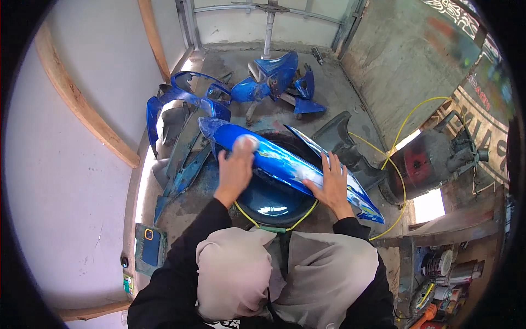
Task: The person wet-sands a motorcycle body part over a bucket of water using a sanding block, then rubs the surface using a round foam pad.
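A long, glossy blue motorbike body panel (279, 160) with white streaks lies slantwise over a round black basin (255, 215) of dark liquid. My left hand (236, 174) is closed over the panel's left part, somewhat blurred. Something small and pale (250, 141) shows at its fingertips; I cannot make out what it is. Toward the panel's right end rests my right hand (332, 187), fingers and thumb spread across the surface. The panel's underside is hidden.
More blue body panels (278, 74) lie on the floor beyond the basin, with a curved one (186, 96) at left. To the right are dark plastic parts (350, 156), a yellow hose (404, 189) and a rusty tank (413, 167). A phone (149, 247) lies at lower left.
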Tool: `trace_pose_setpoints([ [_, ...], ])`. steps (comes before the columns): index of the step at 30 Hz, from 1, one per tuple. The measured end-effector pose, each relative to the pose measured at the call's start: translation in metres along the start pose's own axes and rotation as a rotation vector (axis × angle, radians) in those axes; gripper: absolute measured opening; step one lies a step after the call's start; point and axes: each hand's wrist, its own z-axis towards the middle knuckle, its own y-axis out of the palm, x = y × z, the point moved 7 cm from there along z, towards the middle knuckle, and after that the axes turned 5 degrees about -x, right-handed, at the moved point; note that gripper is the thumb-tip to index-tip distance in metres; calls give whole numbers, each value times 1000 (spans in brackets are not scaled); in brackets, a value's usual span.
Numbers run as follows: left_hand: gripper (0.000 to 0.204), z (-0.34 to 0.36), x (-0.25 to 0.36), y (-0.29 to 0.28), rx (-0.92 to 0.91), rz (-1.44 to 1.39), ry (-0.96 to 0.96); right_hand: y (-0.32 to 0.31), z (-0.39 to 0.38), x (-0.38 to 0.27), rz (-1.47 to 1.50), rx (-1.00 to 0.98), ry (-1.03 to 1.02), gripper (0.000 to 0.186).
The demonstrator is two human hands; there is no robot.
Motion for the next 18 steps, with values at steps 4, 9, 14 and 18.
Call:
trace_pose_setpoints([
  [4, 43, 27, -53, -2, -149, -129, -356, -3, -1, 5, -2, -19, 4, 114],
  [9, 48, -12, 43, 3, -30, -63, 87, -1, -4, 9, -21, -43, 24, 120],
  [14, 46, 3, -4, -5, 90, 45, 49, -1, 0, 1, -4, -33, -12, 122],
  [18, 39, 32, -62, 0, -128, -42, -364, -1, 1, 0, -12, -40, -13, 122],
])
